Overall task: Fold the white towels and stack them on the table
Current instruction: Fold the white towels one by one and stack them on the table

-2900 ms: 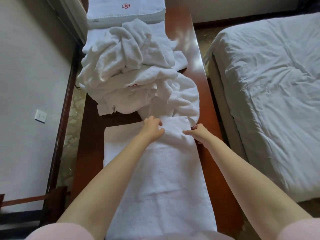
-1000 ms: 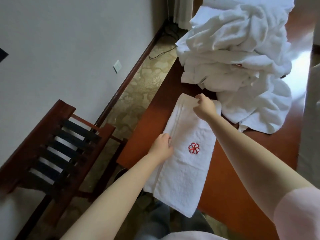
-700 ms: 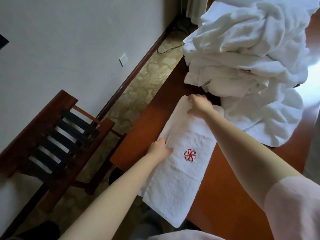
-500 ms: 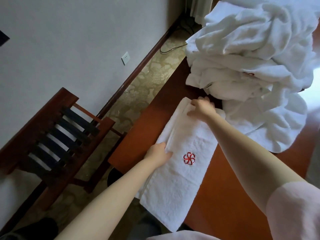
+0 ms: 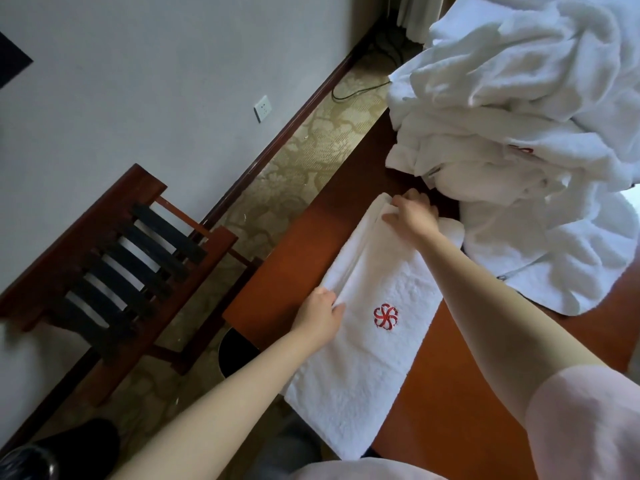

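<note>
Closest to us, the long white terry towel (image 5: 363,368) lies along the left side of the reddish-brown wooden bench (image 5: 460,420), with its near end hanging off the bench toward us. It is already folded lengthwise into a narrow band, thick and nubbly. A red pinwheel emblem (image 5: 385,317) is stitched face-up near its middle. Along the left long side the layers show as a soft rolled lip, not a sharp crease.

Our left hand (image 5: 320,317) sits at that lip, about midway along. Its fingers (image 5: 327,296) are curled round the edge with the thumb on top, pinching the layers together. Further up, our right hand (image 5: 414,216) lies on the towel's far end and reaches to the left corner. We cannot tell whether it nips the top layer or only presses it flat.

We judge this towel about half done. The long fold is in, the crosswise folds are left, and it has yet to go on a stack. No finished stack shows from here.

Just beyond the right hand, beside the towel's far end, rises the heap of crumpled white towels (image 5: 519,133). It is several deep and all unfolded, so we reckon most of the task lies ahead.
</note>
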Motion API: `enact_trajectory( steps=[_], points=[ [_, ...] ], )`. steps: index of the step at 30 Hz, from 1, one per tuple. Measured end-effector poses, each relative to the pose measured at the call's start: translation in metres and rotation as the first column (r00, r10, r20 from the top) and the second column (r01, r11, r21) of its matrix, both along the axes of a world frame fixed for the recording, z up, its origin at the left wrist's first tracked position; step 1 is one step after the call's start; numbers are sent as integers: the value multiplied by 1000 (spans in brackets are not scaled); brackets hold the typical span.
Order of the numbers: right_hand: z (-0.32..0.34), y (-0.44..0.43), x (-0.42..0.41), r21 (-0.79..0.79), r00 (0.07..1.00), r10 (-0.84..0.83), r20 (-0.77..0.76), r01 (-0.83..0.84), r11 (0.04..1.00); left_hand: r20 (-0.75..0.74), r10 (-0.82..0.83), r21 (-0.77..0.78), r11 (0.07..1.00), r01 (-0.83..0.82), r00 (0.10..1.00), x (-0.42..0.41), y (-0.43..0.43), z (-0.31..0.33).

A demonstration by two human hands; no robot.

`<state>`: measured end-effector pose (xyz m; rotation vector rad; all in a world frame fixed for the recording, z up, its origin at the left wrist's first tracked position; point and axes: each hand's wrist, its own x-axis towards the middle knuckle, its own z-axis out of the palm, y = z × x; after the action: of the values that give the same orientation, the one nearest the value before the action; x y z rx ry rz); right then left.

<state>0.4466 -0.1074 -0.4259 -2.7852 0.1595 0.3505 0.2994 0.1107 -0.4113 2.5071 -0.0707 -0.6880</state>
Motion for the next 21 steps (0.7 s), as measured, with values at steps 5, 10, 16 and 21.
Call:
enact_trajectory(
  steps=[5, 10, 16, 21],
  points=[
    [-1, -2, -2, -43, 1000, 4, 13, -3, 999, -33, 176, -49, 983, -177, 984, 0, 9, 1],
    [-4, 0, -8, -81, 989, 64, 132, -53, 995, -154, 206, -60, 974, -217, 966, -10, 14, 0],
    [7, -5, -23, 156, 954, -20, 300, -28, 987, -208, -35, -17, 999, 32, 977, -28, 19, 1],
    [24, -5, -11, 169, 922, -24, 386, -44, 985, -162, 62, -156, 984, -87, 985, -25, 32, 12]
  ],
)
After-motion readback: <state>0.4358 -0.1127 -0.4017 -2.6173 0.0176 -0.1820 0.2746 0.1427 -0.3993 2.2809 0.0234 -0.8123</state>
